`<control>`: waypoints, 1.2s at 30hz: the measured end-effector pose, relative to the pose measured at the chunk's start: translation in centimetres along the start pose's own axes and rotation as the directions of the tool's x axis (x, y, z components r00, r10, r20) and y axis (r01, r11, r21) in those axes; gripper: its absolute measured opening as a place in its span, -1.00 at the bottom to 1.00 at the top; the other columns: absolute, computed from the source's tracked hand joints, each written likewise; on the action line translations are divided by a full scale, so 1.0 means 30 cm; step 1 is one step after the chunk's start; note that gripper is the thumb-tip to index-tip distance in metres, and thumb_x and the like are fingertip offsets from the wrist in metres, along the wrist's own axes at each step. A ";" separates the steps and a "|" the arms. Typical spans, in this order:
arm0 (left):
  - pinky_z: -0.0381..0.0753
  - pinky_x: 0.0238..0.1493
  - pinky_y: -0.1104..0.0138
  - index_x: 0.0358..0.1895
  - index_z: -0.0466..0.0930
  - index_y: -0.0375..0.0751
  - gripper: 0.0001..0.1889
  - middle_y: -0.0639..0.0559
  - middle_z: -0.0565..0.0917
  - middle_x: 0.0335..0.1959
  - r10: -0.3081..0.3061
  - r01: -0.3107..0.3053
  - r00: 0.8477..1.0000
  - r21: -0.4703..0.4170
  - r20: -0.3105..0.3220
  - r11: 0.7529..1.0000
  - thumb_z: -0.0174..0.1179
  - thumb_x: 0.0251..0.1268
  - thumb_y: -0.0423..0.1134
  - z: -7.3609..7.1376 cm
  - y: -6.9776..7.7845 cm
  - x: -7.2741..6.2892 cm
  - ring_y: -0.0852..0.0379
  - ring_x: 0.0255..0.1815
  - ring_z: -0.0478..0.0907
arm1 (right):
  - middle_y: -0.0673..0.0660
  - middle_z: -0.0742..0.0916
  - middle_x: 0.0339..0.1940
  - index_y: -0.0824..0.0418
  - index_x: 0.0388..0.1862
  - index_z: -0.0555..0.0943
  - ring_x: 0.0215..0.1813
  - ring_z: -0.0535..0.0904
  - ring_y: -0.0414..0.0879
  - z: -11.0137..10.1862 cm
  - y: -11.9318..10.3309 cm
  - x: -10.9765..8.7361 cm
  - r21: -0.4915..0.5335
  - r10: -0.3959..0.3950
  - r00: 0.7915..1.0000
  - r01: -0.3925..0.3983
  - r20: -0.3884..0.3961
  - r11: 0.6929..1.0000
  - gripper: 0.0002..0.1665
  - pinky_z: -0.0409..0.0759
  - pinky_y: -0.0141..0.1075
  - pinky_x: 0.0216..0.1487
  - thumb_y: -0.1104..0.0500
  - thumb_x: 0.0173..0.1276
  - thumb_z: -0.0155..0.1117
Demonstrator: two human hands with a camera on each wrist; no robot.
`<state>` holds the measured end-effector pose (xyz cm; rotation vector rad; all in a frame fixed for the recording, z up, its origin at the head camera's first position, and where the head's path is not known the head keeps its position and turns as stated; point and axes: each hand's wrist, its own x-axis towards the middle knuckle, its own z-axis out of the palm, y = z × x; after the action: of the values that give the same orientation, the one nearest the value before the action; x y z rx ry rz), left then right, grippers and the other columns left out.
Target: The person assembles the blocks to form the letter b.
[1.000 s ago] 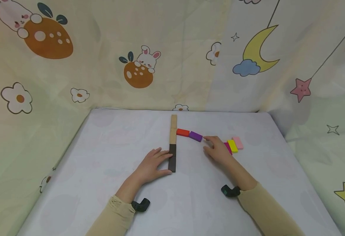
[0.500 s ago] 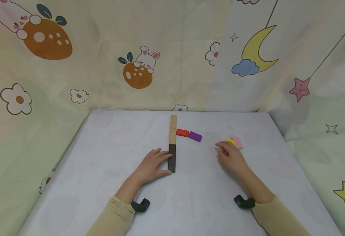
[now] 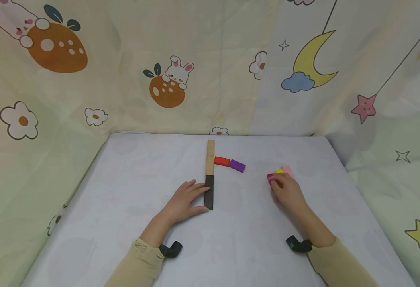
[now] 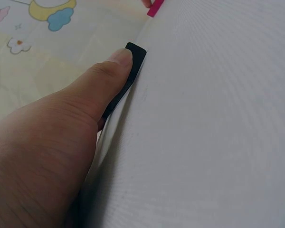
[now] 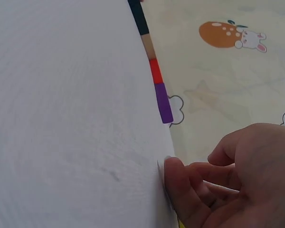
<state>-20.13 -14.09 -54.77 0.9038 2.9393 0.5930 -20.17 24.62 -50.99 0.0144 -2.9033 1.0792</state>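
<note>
In the head view, wood-coloured blocks and dark blocks form one straight line running away from me. My left hand lies on its left side, fingers spread; thumb and a fingertip touch the dark part. The left wrist view has the thumb against a dark block. A red block touches the line's right side, and a purple block continues from it, slanting. Further right, my right hand pinches a magenta block, partly hidden by the fingers.
A yellow block and a pink block lie just behind the right hand, partly covered by it. A white cloth covers the table. Printed curtains hang around its back and sides.
My right hand has moved from beside the purple block rightward to the magenta block and taken hold of it. The magenta block has shifted slightly left. My left hand keeps its place.
</note>
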 end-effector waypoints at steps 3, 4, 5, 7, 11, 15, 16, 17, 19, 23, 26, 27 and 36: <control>-0.03 0.65 0.09 0.45 0.33 0.25 -0.23 0.20 0.35 0.49 -0.003 0.003 1.000 0.003 0.005 1.000 0.15 0.19 0.42 0.000 -0.002 -0.001 0.00 0.61 0.07 | 0.23 0.58 0.06 0.18 0.14 0.59 -0.48 0.63 -0.06 0.004 -0.007 -0.007 0.052 -0.007 0.999 0.005 0.037 0.999 -0.67 0.67 -0.32 -0.37 0.11 0.51 0.09; -0.03 0.65 0.09 0.45 0.33 0.25 -0.24 0.20 0.35 0.49 -0.002 0.002 1.000 0.002 0.005 1.000 0.14 0.20 0.42 0.000 -0.002 -0.001 0.00 0.61 0.07 | 0.22 0.57 0.02 0.17 0.16 0.58 -0.56 0.61 -0.07 0.005 -0.008 -0.009 0.063 -0.009 0.999 0.006 0.041 0.998 -0.67 0.64 -0.35 -0.46 0.12 0.51 0.08; -0.03 0.65 0.09 0.45 0.33 0.25 -0.24 0.20 0.35 0.49 0.000 0.000 1.000 0.003 0.003 1.000 0.14 0.20 0.43 0.000 -0.003 -0.002 -0.01 0.61 0.07 | 0.22 0.57 -0.01 0.17 0.16 0.57 -0.59 0.60 -0.09 0.006 -0.008 -0.010 0.065 -0.016 0.999 0.014 0.035 0.998 -0.68 0.61 -0.38 -0.50 0.14 0.51 0.09; -0.01 0.64 0.07 0.44 0.34 0.24 -0.24 0.18 0.36 0.48 0.008 -0.008 1.000 -0.001 -0.007 1.000 0.13 0.20 0.43 0.000 -0.003 -0.002 -0.02 0.60 0.09 | 0.21 0.57 -0.04 0.18 0.17 0.56 -0.61 0.56 -0.11 0.006 -0.006 -0.011 0.047 -0.029 1.000 0.029 0.012 0.998 -0.67 0.57 -0.39 -0.55 0.16 0.50 0.08; 0.02 0.63 0.05 0.43 0.36 0.22 -0.24 0.16 0.38 0.47 0.016 -0.016 1.000 -0.007 -0.020 1.000 0.14 0.19 0.43 0.000 -0.003 -0.003 -0.04 0.59 0.11 | 0.22 0.55 0.03 0.18 0.21 0.53 -0.60 0.56 -0.12 0.008 0.000 -0.013 0.033 -0.013 1.000 0.012 0.012 0.999 -0.64 0.59 -0.39 -0.54 0.18 0.49 0.10; -0.01 0.64 0.07 0.44 0.35 0.24 -0.24 0.18 0.36 0.48 0.005 -0.005 1.000 -0.005 -0.010 1.000 0.15 0.19 0.42 0.000 -0.002 -0.003 -0.03 0.60 0.09 | 0.23 0.53 0.12 0.17 0.25 0.50 -0.57 0.61 -0.09 0.015 -0.004 -0.012 0.080 -0.003 0.997 -0.003 0.082 0.997 -0.60 0.64 -0.39 -0.48 0.17 0.48 0.14; -0.01 0.64 0.06 0.44 0.36 0.24 -0.25 0.17 0.36 0.48 0.003 -0.003 1.000 -0.008 -0.009 1.000 0.17 0.19 0.41 -0.002 0.000 -0.003 -0.03 0.60 0.09 | 0.22 0.53 0.12 0.15 0.26 0.49 -0.57 0.61 -0.08 0.016 -0.006 -0.012 0.088 -0.006 0.996 -0.002 0.092 0.996 -0.60 0.65 -0.38 -0.48 0.17 0.47 0.14; -0.02 0.65 0.07 0.44 0.35 0.24 -0.25 0.18 0.36 0.49 -0.002 0.002 1.000 -0.008 -0.002 1.000 0.17 0.19 0.40 -0.002 0.001 -0.002 -0.02 0.60 0.08 | 0.22 0.54 0.08 0.14 0.26 0.49 -0.57 0.61 -0.08 0.016 -0.008 -0.011 0.090 -0.009 0.995 0.000 0.095 0.996 -0.60 0.64 -0.37 -0.48 0.16 0.47 0.15; -0.04 0.65 0.08 0.44 0.34 0.25 -0.24 0.19 0.35 0.49 -0.010 0.010 1.000 -0.010 0.007 1.000 0.18 0.19 0.40 -0.003 0.002 -0.001 -0.02 0.61 0.07 | 0.21 0.55 0.04 0.13 0.27 0.48 -0.59 0.60 -0.08 0.017 -0.006 -0.010 0.085 -0.013 0.995 0.005 0.095 0.996 -0.58 0.63 -0.36 -0.50 0.16 0.46 0.16; -0.03 0.65 0.07 0.44 0.35 0.24 -0.25 0.18 0.35 0.49 -0.014 0.014 1.000 -0.012 0.010 1.000 0.19 0.19 0.39 -0.003 0.003 -0.001 -0.02 0.60 0.07 | 0.17 0.58 -0.27 0.12 0.32 0.46 -0.64 0.54 -0.07 0.016 0.003 -0.006 0.041 -0.002 0.996 -0.002 0.087 0.999 -0.51 0.56 -0.35 -0.56 0.13 0.43 0.21; -0.01 0.64 0.06 0.44 0.35 0.23 -0.25 0.17 0.36 0.49 -0.010 0.010 1.000 -0.010 0.006 1.000 0.19 0.19 0.38 -0.004 0.004 -0.003 -0.03 0.60 0.08 | 0.16 0.59 -0.26 0.11 0.35 0.44 -0.61 0.51 -0.07 0.019 0.003 -0.002 0.013 -0.008 0.994 0.007 0.107 1.000 -0.45 0.53 -0.36 -0.57 0.12 0.40 0.26; -0.01 0.64 0.06 0.44 0.36 0.23 -0.25 0.17 0.36 0.49 -0.011 0.011 1.000 -0.012 0.007 1.000 0.19 0.19 0.38 -0.004 0.004 -0.003 -0.03 0.60 0.08 | 0.16 0.61 -0.20 0.11 0.35 0.44 -0.61 0.50 -0.07 0.020 0.001 -0.001 0.010 -0.014 0.993 0.013 0.113 1.000 -0.44 0.52 -0.36 -0.58 0.12 0.39 0.28; -0.04 0.65 0.09 0.44 0.34 0.24 -0.25 0.18 0.35 0.49 -0.009 0.009 1.000 -0.010 0.010 1.000 0.19 0.20 0.38 -0.010 0.008 -0.004 -0.01 0.61 0.07 | 0.17 0.37 0.43 0.02 0.50 0.28 -0.57 0.56 -0.06 0.009 0.010 0.021 0.071 -0.029 0.972 0.012 0.235 0.997 -0.24 0.62 -0.29 -0.52 0.15 0.36 0.32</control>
<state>-19.95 -14.08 -54.42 0.8891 2.9276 0.6004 -20.81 24.66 -51.37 0.1879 -3.0611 1.2551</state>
